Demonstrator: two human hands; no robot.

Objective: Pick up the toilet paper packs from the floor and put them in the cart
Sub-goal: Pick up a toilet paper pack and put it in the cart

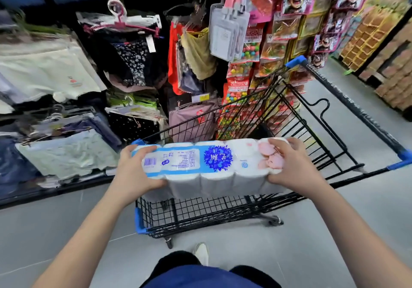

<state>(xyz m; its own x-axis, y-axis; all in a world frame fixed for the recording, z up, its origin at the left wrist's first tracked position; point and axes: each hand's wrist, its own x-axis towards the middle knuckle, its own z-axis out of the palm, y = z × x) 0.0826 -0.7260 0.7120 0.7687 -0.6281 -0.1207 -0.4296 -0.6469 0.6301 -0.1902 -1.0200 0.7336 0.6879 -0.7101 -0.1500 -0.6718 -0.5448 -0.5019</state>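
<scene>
A long toilet paper pack (207, 167), white rolls in clear wrap with a blue label and a barcode, lies level over the near end of the black wire cart (225, 212). My left hand (133, 169) grips its left end, fingers curled over the top. My right hand (294, 165) grips its right end the same way. The cart has blue corner guards and a blue handle bar (296, 61) at the far end. What the basket holds under the pack is hidden.
Shelves of folded and hanging clothes (66, 82) line the left side. Hanging snack and candy bags (263, 49) crowd the far end of the cart. Stacked goods (383, 49) stand at the right. Grey tiled floor (334, 232) surrounds the cart. My shoe (201, 253) shows below.
</scene>
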